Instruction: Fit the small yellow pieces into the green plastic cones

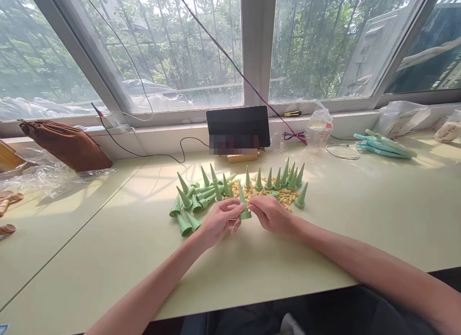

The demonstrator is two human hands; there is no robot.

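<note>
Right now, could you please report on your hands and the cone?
Left hand gripping green cone, tip up. Right hand close beside it, grip hidden. Loose cones and tan pegs crowd just beyond.

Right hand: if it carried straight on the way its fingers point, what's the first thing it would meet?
Most likely the upright green cone held by the left hand, just beyond the fingertips of the right hand. Depth is unclear; they may already touch.

Green cones (301, 197) on pale table (90, 248)

Some stand, others lie, near tan pegs (286, 197); toward the back are a brown pouch (68, 147) at left, a cardboard block (243, 158), a coiled cable (343, 157) and teal items (382, 147) at right
</note>
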